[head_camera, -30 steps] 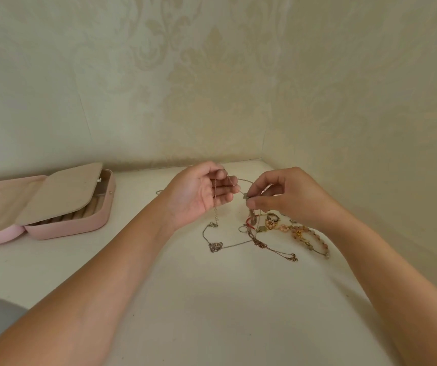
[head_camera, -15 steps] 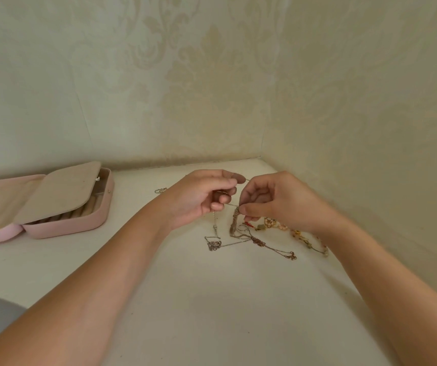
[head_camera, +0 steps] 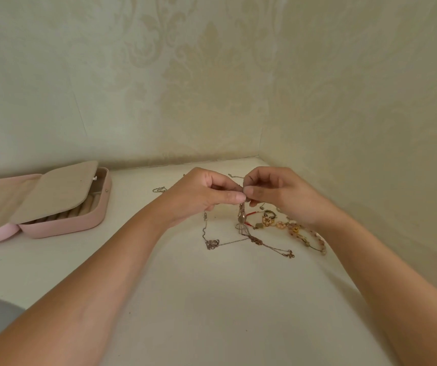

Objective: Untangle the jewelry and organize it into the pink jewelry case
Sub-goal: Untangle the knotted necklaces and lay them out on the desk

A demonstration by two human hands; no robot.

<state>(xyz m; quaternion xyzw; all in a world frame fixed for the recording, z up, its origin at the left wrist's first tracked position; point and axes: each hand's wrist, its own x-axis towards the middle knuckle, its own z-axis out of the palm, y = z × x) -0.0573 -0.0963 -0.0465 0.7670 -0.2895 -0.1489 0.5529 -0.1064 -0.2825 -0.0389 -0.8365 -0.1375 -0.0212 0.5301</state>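
**A:** What does the jewelry look like?

**B:** It is a loose tangle on the white tabletop, right of centre. Nearest lies a thin silver chain with knot-shaped pendants. Just beyond it, to the right, are a bracelet of pink and amber beads, a red cord and a ring with a flowery top.

**A:** And the case?

**B:** The pink jewelry case lies open at the left, well apart from the tangle. A beige padded flap covers most of its right half, and rows of beige ring rolls show under the flap's edge. I cannot make out what sits on the left half's lining.

**A:** The hands?

**B:** Both hover over the tangle with fingertips meeting. The left hand pinches a strand between thumb and forefinger, its other fingers curled. The right hand pinches the same spot. A small metal cluster hangs from the pinch down to the pile. Farther back, a separate fine chain lies near the wall.
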